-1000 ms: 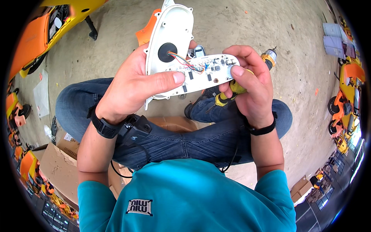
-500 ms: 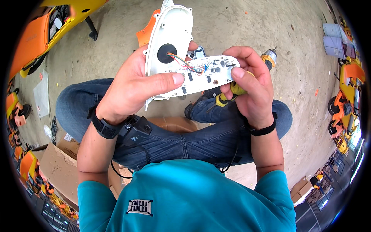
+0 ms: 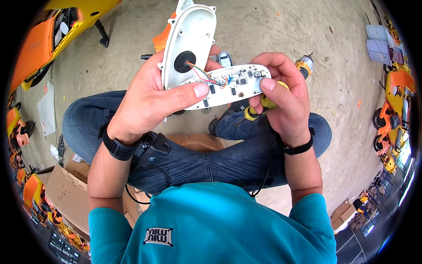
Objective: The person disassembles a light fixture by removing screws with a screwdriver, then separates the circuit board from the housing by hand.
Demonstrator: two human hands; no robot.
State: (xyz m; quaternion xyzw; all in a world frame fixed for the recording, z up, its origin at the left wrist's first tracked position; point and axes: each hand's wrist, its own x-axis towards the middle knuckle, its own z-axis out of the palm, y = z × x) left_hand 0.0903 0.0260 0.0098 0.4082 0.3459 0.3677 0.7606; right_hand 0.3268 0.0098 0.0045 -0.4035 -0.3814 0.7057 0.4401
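My left hand (image 3: 151, 90) is closed round a white plastic housing (image 3: 195, 33), its thumb lying over the left end of a white circuit board (image 3: 246, 86). Several coloured wires (image 3: 206, 78) run from a black round grommet (image 3: 184, 61) in the housing to the board's middle. My right hand (image 3: 285, 94) pinches the board's right end between thumb and fingers. The board is tilted out of the housing, and the housing's lower end is hidden behind the board and my left hand. An orange part (image 3: 161, 37) shows behind the housing.
On the floor beyond my right hand lies a yellow-and-black power drill (image 3: 304, 65). An open cardboard box (image 3: 66, 198) stands at my left. Yellow and orange vehicles (image 3: 39, 42) stand at the left and along the right. White sheeting (image 3: 46, 110) lies on the floor.
The housing and the board have shifted slightly left together with my left hand. Both hands keep their hold, and the wires still join the two parts.
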